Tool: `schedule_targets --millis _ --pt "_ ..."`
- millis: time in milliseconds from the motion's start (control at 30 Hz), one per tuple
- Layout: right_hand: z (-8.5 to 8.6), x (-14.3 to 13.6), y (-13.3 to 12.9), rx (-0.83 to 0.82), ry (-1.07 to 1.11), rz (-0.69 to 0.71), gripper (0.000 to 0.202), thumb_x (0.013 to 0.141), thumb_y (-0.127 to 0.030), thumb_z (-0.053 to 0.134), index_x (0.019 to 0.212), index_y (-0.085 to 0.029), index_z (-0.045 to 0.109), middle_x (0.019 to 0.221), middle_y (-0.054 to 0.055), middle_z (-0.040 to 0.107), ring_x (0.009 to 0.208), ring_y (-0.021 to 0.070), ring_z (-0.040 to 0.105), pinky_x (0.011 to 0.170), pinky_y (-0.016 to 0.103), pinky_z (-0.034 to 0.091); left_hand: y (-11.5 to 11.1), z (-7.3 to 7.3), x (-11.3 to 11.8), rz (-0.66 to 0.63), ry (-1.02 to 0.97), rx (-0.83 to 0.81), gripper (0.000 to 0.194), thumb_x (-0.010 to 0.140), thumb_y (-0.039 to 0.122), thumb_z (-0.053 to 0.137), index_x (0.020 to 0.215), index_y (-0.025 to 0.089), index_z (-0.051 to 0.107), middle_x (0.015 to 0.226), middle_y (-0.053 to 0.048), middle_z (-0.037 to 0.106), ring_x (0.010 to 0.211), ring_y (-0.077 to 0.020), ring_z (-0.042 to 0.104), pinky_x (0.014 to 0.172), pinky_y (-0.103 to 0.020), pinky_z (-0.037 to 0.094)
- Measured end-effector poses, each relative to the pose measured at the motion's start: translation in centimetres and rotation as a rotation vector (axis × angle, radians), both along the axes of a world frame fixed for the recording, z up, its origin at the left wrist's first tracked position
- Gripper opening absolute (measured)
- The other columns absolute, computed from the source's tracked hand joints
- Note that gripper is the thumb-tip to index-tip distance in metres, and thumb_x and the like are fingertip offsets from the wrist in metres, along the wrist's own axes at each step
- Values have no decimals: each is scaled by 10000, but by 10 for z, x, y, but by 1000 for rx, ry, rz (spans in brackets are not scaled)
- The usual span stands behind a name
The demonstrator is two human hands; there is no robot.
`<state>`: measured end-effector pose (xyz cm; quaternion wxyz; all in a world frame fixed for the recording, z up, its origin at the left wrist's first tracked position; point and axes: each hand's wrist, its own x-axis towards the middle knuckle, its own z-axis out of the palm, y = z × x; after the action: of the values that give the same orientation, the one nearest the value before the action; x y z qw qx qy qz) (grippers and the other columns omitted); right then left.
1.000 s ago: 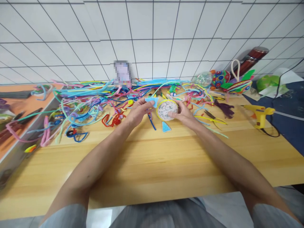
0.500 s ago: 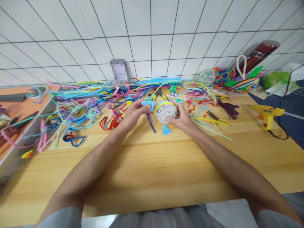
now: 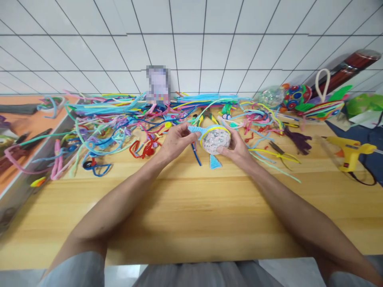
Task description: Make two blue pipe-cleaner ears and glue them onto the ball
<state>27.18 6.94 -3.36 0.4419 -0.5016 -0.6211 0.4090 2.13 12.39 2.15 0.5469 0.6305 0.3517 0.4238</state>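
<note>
My left hand [image 3: 178, 139] pinches a light blue ridged piece [image 3: 196, 129], which looks made of pipe cleaner, between thumb and fingers. My right hand [image 3: 237, 148] grips a clear, shiny ball-like dome [image 3: 216, 142] with a yellow band [image 3: 214, 128] round its upper edge. The blue piece's right end meets the upper left of the banded edge; whether it is fixed there I cannot tell. Just below the dome shows a light blue triangular piece [image 3: 215, 162]. I cannot make out whether it lies on the table or joins the dome.
Tangled pipe cleaners [image 3: 104, 131] cover the table's back and left. Behind my hands lie yellow-handled pliers [image 3: 206, 117]; more pliers [image 3: 279, 150] lie to the right. A yellow glue gun [image 3: 351, 153] rests at far right. Finished-looking colourful ornaments [image 3: 321, 107] stand by the tiled wall.
The blue piece has tilted and come up against the dome's banded edge, where a gap showed before. The dome has turned slightly. The whole view has shifted.
</note>
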Motion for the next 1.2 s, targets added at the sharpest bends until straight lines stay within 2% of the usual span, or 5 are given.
schedule_targets --millis 100,400,633,867,1200 --pt "4 -3 -2 29 55 -55 1065 688 -751 858 1571 -350 418 1659 95 489 1508 372 498 1238 567 457 0 -2 2 7 18 5 255 772 407 854 788 207 696 676 6 666 696 -164 632 701 -291 508" --pt "9 -7 -3 3 107 -67 1066 646 -741 894 1531 -357 440 1609 95 542 1514 390 497 1254 593 438 -3 -5 5 42 41 39 282 783 425 835 757 211 654 698 7 652 637 -138 550 654 -286 450" --pt "3 -6 -2 8 123 -60 1081 640 -700 916 1544 -343 441 1639 106 511 1529 392 481 1256 586 438 -2 -8 4 74 148 202 204 868 353 732 786 186 649 665 12 637 596 -117 522 591 -260 387" --pt "1 -5 -2 45 129 -50 1007 680 -654 920 1520 -328 471 1630 106 517 1498 381 523 1231 579 472 0 -14 4 20 164 218 171 904 335 691 857 178 644 655 18 660 576 -111 568 585 -246 424" --pt "-1 -3 0 99 85 -41 1022 686 -678 904 1537 -322 465 1625 105 527 1552 371 457 1238 561 469 1 -13 5 35 166 266 155 907 298 684 828 180 622 695 14 668 598 -105 564 570 -237 420"
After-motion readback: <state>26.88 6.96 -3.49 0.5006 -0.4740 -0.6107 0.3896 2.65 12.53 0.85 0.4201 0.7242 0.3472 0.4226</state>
